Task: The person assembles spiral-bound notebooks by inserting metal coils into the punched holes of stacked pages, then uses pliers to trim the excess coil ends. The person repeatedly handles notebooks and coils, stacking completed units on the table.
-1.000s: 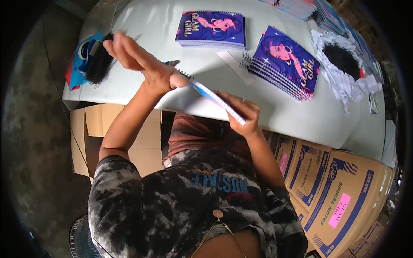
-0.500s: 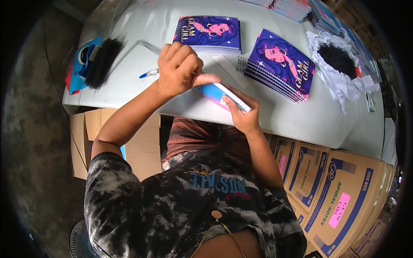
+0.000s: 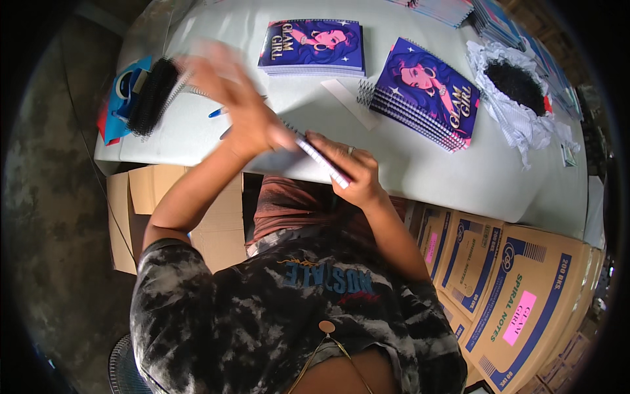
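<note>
Above the near edge of the table, my right hand (image 3: 357, 169) grips a thin notebook (image 3: 323, 160), seen edge-on with its white page edges showing. A bit of dark coil shows at the notebook's upper left end. My left hand (image 3: 239, 108) is raised beside that end with its fingers spread, smeared by motion. Its thumb is close to the notebook; whether they touch I cannot tell. Behind the left fingers, a loose black spiral coil (image 3: 173, 90) is partly covered. A blue-capped pen (image 3: 216, 113) lies partly behind the left wrist.
A stack of purple notebooks (image 3: 312, 49) lies at the back, with a coil-bound stack (image 3: 426, 95) to its right. Black coils are bunched (image 3: 152, 97) at left by a blue holder (image 3: 123, 92). Right, more coils (image 3: 515, 85) sit on crumpled white cloth (image 3: 489, 125). Cartons (image 3: 518, 302) stand below.
My left hand has gone from a closed grasp to spread fingers, moving up and left. The notebook has turned and shifted left and down in my right hand.
</note>
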Demonstrator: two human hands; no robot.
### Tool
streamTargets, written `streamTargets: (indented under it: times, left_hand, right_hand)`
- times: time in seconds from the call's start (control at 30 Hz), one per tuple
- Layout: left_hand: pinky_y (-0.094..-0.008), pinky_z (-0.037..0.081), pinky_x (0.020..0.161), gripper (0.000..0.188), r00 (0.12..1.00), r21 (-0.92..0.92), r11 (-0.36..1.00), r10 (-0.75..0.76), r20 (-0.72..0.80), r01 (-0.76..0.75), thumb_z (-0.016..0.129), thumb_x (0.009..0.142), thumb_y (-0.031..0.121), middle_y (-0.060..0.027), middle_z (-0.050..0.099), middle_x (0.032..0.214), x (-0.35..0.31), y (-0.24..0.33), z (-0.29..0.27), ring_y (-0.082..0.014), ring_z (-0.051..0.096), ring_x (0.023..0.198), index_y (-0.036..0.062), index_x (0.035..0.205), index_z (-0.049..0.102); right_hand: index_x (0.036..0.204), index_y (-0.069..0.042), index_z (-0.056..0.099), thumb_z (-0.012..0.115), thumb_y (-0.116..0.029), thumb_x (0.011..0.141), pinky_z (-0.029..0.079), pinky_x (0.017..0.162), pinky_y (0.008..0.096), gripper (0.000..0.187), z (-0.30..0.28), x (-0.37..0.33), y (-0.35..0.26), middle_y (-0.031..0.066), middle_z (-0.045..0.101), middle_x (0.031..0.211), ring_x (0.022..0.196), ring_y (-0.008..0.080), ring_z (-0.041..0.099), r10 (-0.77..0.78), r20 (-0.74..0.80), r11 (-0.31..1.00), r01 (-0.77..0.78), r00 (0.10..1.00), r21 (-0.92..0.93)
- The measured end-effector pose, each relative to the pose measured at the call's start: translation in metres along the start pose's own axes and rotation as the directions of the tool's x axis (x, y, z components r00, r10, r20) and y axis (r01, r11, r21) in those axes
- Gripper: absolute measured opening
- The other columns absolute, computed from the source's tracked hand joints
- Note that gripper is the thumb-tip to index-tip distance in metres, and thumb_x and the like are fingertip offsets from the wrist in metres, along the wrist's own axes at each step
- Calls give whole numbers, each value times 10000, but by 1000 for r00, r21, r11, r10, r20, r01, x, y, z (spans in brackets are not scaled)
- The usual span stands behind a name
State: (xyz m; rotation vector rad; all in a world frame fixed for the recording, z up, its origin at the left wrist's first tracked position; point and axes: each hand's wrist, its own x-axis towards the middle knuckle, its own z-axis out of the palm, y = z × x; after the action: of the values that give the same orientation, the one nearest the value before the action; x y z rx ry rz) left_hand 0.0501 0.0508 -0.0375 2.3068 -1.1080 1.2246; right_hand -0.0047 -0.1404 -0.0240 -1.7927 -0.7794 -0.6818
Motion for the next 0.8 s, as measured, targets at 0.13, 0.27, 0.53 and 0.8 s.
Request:
streamTargets:
  times: [0.13, 0.27, 0.53, 0.8]
  left_hand:
    - [-587, 96, 1029, 1073, 961, -163, 957, 258, 98, -241, 354, 640, 839, -333, 363, 1261, -21, 22, -5, -476, 283, 1229, 41, 1356, 310]
    - [-601, 77, 1023, 1123, 985, -54, 999, -15, -172, 6, 293, 658, 845, -328, 303, 1303, 29, 16, 5, -484, 300, 1189, -37, 1352, 243]
    - [-629, -29, 1000, 1127, 926, -34, 982, 162, -340, -185, 217, 683, 848, -360, 308, 1294, 55, 4, 18, -526, 93, 1290, -85, 1307, 316]
    - [-609, 23, 1016, 1254, 982, -90, 977, 191, -16, -191, 315, 614, 876, -366, 70, 1385, 42, 38, -6, -485, 59, 1304, -71, 1389, 43]
  right_hand:
    - [1154, -44, 583, 639, 56, 683, 501, 797, 355, 485, 0, -3, 8, 129, 633, 1061, 943, 267, 630, 78, -58, 996, -76, 995, 44]
    - [1156, -52, 577, 618, 73, 673, 512, 774, 357, 501, 9, -4, 2, 132, 632, 1053, 921, 273, 633, 59, -9, 996, -58, 998, 69]
    - [1149, -43, 572, 626, 27, 699, 510, 726, 348, 458, 8, -1, -3, 146, 638, 1015, 857, 261, 648, 82, -14, 996, -81, 997, 45]
    - [1168, -36, 550, 679, -90, 711, 509, 734, 332, 478, 6, 3, -6, 153, 634, 1013, 857, 287, 639, 162, -16, 986, -160, 987, 53]
